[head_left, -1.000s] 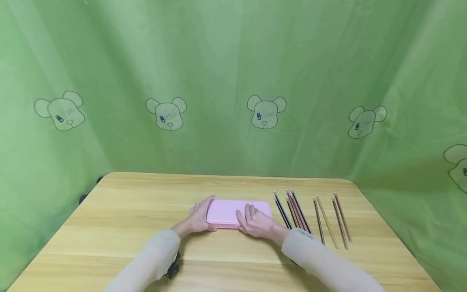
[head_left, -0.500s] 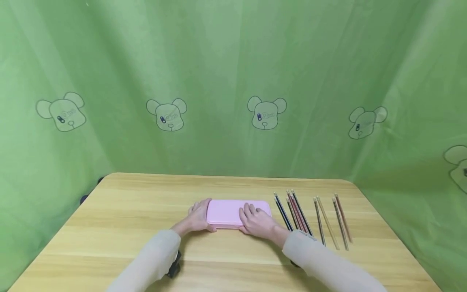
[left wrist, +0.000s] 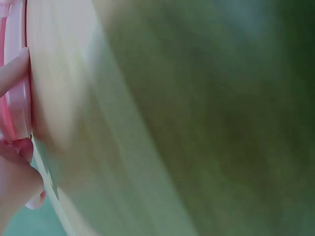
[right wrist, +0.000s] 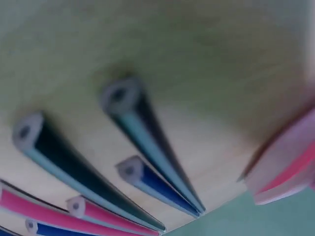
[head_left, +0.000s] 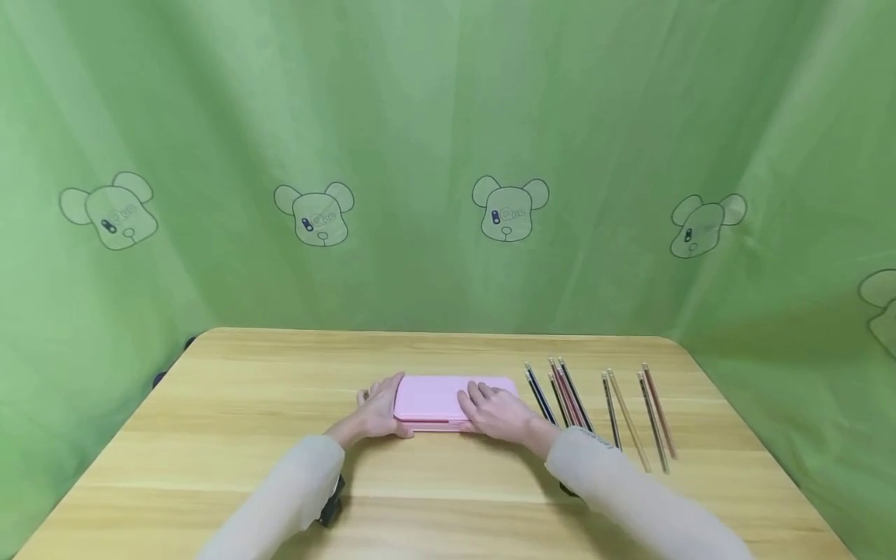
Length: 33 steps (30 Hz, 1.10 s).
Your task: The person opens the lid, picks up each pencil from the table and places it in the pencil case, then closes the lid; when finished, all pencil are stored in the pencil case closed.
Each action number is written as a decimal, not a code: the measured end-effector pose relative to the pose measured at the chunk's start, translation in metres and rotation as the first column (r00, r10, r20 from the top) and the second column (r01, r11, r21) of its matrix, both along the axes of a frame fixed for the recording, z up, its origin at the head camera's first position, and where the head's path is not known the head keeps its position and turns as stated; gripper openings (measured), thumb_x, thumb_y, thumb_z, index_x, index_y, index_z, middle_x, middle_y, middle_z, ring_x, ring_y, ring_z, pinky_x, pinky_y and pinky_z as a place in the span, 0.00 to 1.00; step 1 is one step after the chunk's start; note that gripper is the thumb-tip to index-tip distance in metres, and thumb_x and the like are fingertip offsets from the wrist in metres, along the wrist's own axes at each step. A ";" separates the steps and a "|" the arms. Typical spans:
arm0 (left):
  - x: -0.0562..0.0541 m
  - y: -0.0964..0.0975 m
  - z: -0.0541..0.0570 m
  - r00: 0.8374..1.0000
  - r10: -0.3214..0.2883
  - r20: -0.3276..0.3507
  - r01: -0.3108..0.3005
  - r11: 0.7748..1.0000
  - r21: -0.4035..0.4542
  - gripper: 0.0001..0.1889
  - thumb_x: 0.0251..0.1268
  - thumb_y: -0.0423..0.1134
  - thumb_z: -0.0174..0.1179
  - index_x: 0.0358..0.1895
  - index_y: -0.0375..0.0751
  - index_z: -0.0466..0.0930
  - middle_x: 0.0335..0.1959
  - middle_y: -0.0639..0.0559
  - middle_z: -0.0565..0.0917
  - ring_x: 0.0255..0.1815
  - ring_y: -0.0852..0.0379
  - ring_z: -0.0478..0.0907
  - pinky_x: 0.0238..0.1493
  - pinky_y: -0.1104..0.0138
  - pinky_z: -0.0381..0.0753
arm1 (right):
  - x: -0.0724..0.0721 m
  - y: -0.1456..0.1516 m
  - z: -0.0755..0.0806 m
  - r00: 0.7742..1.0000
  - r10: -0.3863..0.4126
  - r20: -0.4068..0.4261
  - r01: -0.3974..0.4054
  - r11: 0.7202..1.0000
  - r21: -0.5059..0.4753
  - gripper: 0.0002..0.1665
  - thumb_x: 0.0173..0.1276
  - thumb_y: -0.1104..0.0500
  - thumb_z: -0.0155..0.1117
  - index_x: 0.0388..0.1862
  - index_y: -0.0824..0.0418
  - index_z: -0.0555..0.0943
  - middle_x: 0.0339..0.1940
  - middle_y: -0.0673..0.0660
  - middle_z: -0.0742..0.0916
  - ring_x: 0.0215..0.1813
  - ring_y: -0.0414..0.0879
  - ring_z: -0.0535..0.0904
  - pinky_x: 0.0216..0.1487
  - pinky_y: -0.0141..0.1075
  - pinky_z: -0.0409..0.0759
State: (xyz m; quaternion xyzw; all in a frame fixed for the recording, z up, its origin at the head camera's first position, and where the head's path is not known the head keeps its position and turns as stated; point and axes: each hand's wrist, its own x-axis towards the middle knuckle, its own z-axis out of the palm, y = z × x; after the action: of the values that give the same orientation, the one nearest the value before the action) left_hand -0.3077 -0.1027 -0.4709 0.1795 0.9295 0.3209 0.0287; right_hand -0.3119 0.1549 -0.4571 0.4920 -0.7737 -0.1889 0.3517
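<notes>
The case is being gripped by the left hand, seemingly for steadiness, and grasped across its front edge by the right hand, beside which pencils are lying.

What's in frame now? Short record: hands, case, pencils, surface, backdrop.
left hand: grips the left end of the pink case
right hand: holds the case's right part from above
case state: lying flat; whether fully closed, unclear
pencils: several, loose, right of the case; some partly hidden by the right sleeve
surface: wood-grain table
backdrop: green fabric with bear-head prints
</notes>
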 end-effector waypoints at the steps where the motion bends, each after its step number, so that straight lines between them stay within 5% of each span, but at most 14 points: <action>1: 0.000 0.000 0.000 1.000 0.000 0.003 0.000 1.000 0.010 0.59 0.28 0.42 0.75 0.69 0.31 0.49 0.66 0.36 0.62 0.60 0.40 0.59 0.59 0.41 0.47 | -0.001 0.001 0.004 1.000 0.002 0.014 -0.002 1.000 -0.014 0.31 0.71 0.39 0.35 0.41 0.64 0.74 0.32 0.58 0.82 0.31 0.48 0.81 0.29 0.33 0.82; 5: 0.002 -0.001 0.001 1.000 0.010 0.016 -0.011 0.998 0.054 0.64 0.26 0.40 0.76 0.70 0.32 0.42 0.66 0.37 0.62 0.58 0.41 0.60 0.61 0.41 0.44 | -0.005 0.011 0.022 1.000 -0.004 0.029 0.006 0.998 -0.066 0.28 0.72 0.40 0.35 0.36 0.60 0.74 0.26 0.51 0.81 0.27 0.43 0.79 0.28 0.32 0.81; 9: 0.001 -0.002 0.000 1.000 0.020 -0.009 -0.019 0.998 0.064 0.66 0.23 0.40 0.77 0.71 0.34 0.41 0.62 0.38 0.68 0.53 0.43 0.64 0.60 0.42 0.46 | -0.012 0.024 0.035 0.991 -0.073 0.114 0.092 0.980 -0.175 0.18 0.68 0.48 0.45 0.37 0.61 0.75 0.31 0.52 0.81 0.33 0.45 0.77 0.33 0.33 0.80; 14: 0.000 -0.002 0.000 0.999 -0.003 -0.032 0.005 0.999 0.049 0.67 0.23 0.42 0.78 0.72 0.40 0.38 0.63 0.42 0.67 0.48 0.47 0.64 0.57 0.44 0.50 | -0.023 0.036 0.035 0.963 -0.187 0.197 0.251 0.887 -0.387 0.12 0.60 0.56 0.59 0.38 0.63 0.74 0.31 0.56 0.75 0.32 0.49 0.68 0.30 0.36 0.72; 16: 0.000 -0.002 0.000 1.000 -0.007 -0.023 0.008 0.999 0.032 0.67 0.24 0.42 0.77 0.72 0.38 0.37 0.65 0.41 0.64 0.49 0.46 0.64 0.58 0.44 0.50 | -0.026 0.037 0.033 0.958 -0.199 0.208 0.273 0.853 -0.445 0.18 0.52 0.55 0.68 0.37 0.64 0.74 0.29 0.56 0.72 0.30 0.49 0.65 0.27 0.36 0.67; 21: 0.000 0.000 0.000 1.000 -0.010 -0.030 0.010 1.000 -0.001 0.62 0.26 0.43 0.77 0.70 0.33 0.46 0.65 0.38 0.65 0.51 0.45 0.62 0.58 0.45 0.50 | -0.033 0.035 0.032 0.932 -0.222 0.287 0.341 0.807 -0.483 0.25 0.43 0.66 0.72 0.43 0.66 0.75 0.34 0.58 0.73 0.35 0.51 0.67 0.32 0.39 0.69; 24: -0.001 0.000 0.000 0.999 -0.021 -0.047 0.020 1.000 -0.015 0.58 0.26 0.42 0.76 0.68 0.33 0.52 0.61 0.38 0.68 0.47 0.46 0.62 0.56 0.47 0.52 | -0.036 0.033 0.031 0.874 -0.304 0.380 0.459 0.773 -0.437 0.25 0.51 0.71 0.64 0.51 0.67 0.75 0.44 0.62 0.76 0.42 0.55 0.70 0.41 0.44 0.73; 29: -0.001 -0.001 0.000 0.999 -0.038 -0.030 0.036 0.997 -0.067 0.56 0.30 0.45 0.75 0.68 0.31 0.53 0.61 0.35 0.66 0.52 0.44 0.60 0.59 0.44 0.49 | -0.035 0.035 0.023 0.726 -0.387 0.568 0.626 0.714 -0.314 0.19 0.67 0.61 0.51 0.55 0.67 0.74 0.55 0.64 0.76 0.53 0.61 0.67 0.48 0.53 0.71; 33: -0.001 -0.002 0.003 0.998 -0.048 -0.029 0.046 0.996 -0.080 0.54 0.32 0.45 0.74 0.67 0.32 0.55 0.61 0.34 0.65 0.52 0.43 0.60 0.58 0.43 0.50 | -0.030 0.040 0.017 0.641 -0.333 0.692 0.637 0.734 -0.236 0.20 0.70 0.59 0.48 0.57 0.67 0.73 0.58 0.65 0.75 0.55 0.64 0.66 0.52 0.58 0.68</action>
State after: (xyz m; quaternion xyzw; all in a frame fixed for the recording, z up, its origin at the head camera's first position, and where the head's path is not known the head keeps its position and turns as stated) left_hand -0.3086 -0.1047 -0.4683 0.2049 0.9373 0.2804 0.0291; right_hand -0.3424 0.1953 -0.4402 0.1928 -0.9703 0.0782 0.1237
